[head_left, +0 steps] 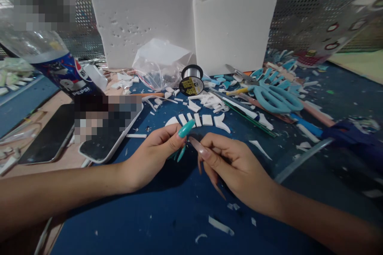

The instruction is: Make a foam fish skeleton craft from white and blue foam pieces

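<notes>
The left hand (158, 147) and right hand (237, 167) were each in a tight pinching grip, prob to steady something too tiny for me to make out, with white fish-shaped pieces (207, 120) just beyond, likely lined up to keep order.

Room over near blue mat (125, 223), spool (192, 79) blocking ahead, scissors (259, 88) right, phone (101, 145) left

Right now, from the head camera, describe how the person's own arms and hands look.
Both forearms show bare, with no sleeve, watch or bracelet visible. The left hand has long, tapered, glossy teal nails. The right hand has long nails too, its thumbnail a pale, translucent pink. Neither wears a glove.
</notes>
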### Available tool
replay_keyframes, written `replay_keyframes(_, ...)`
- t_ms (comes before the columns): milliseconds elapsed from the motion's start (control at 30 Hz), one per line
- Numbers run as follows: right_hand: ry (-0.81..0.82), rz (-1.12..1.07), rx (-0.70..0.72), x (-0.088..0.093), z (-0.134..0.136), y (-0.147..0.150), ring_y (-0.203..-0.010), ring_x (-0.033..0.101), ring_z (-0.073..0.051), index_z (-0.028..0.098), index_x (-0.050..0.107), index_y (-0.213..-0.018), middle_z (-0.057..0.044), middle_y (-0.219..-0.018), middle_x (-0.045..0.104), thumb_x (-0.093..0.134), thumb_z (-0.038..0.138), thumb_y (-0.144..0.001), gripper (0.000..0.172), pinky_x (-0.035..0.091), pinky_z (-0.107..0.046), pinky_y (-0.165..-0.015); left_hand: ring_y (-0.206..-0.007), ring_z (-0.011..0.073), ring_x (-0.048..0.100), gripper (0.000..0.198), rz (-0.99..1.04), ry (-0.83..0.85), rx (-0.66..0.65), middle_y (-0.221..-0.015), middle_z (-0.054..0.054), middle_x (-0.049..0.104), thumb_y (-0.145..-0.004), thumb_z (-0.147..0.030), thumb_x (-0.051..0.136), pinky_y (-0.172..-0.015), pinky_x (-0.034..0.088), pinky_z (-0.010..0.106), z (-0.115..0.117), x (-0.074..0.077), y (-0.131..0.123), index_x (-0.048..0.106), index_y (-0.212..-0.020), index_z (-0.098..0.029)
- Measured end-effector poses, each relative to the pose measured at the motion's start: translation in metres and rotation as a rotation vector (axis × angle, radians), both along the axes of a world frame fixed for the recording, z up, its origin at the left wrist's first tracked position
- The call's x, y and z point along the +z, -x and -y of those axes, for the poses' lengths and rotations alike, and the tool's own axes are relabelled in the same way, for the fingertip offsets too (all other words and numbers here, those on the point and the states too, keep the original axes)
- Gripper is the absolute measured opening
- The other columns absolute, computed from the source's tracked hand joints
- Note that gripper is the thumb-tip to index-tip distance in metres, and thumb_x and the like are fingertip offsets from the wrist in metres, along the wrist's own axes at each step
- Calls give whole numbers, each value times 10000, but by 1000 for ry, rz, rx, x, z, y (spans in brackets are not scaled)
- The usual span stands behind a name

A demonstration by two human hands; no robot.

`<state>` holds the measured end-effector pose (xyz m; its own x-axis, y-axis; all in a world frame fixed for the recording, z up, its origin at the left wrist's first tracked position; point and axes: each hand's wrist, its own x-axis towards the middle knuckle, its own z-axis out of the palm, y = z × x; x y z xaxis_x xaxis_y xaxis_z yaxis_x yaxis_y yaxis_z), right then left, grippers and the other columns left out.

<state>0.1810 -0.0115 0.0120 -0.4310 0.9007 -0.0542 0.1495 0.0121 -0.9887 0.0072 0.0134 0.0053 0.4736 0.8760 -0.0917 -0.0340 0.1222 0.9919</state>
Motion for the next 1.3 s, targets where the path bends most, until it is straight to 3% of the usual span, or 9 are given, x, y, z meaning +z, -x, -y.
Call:
replay_keyframes(333,14,-7,12,0,0,1,-340,436,-53,187,457,-683,82,-418,417,429,386,-917,308,391,-177,-396,-592,113,317,453,-111,-150,-18,-623,-32,361,-886,-549,333,-561,276,252,3,-1,2,440,-650,-178)
replay_keyframes(533,52,-12,1,-1,0,1,-333,383,-43,185,449,-707,88,-434,381,405,426,-920,325,314,-165,-355,-538,87,307,346,-221,-230,-4,-575,-51,347,-912,-358,407,-512,258,229,6,3,-1,400,-619,-174)
replay_keyframes(700,-28,-45,37,-1,1,-1,-409,280,-55,179,482,-770,72,-505,348,326,488,-929,381,263,-194,-385,-581,87,380,313,-281,-453,8,-607,-37,431,-926,-280,402,-563,302,223,8,7,1,486,-647,-166)
replay_keyframes(833,-188,12,94,0,0,-1,-487,365,-62,164,543,-723,28,-615,440,416,406,-917,336,298,-216,-456,-577,89,376,318,-322,-592,44,-610,-34,415,-926,-262,407,-556,297,230,10,7,3,484,-634,-165)
replay_keyframes(967,-307,68,69,1,-1,0,-507,416,-71,165,530,-652,27,-589,469,476,265,-898,271,316,-218,-484,-544,77,351,332,-343,-632,111,-588,-45,380,-925,-235,402,-527,287,222,10,7,3,422,-602,-164)
replay_keyframes(1100,-245,34,-13,-1,1,-1,-449,406,-67,177,475,-635,46,-530,425,428,310,-924,322,324,-215,-448,-528,69,359,324,-343,-680,226,-577,-50,388,-926,-209,388,-511,288,211,11,7,3,418,-606,-165)
replay_keyframes(1200,-202,21,-84,-3,3,-2,-476,440,-81,183,470,-650,30,-555,452,341,376,-951,381,355,-222,-456,-527,66,376,331,-353,-687,162,-574,-47,402,-931,-207,379,-509,299,206,12,6,2,413,-605,-163)
replay_keyframes(1300,-255,12,-90,-2,4,-1,-622,516,-109,182,498,-707,-9,-674,510,262,399,-965,412,430,-246,-584,-534,66,373,317,-369,-706,112,-583,-46,401,-929,-200,391,-514,306,201,12,5,1,417,-615,-161)
